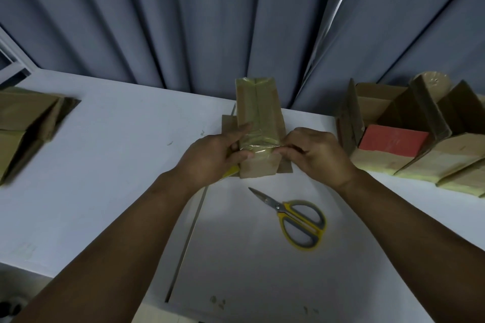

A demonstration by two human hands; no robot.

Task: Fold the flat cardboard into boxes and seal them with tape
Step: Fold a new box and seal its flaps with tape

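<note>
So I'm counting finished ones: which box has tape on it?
The box between both hands, mid-table: clear tape runs along its seam. The right-side boxes stand open; the left stack lies flat.

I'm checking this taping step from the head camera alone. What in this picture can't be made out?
- Near end of the tape on the box: covered by the left hand and right hand.
- Box underside: rests on the table.
- Yellow item: mostly behind the left hand.
- Flat cardboard: cut by the left edge.
- Tape roll: partly behind the open boxes.
</note>
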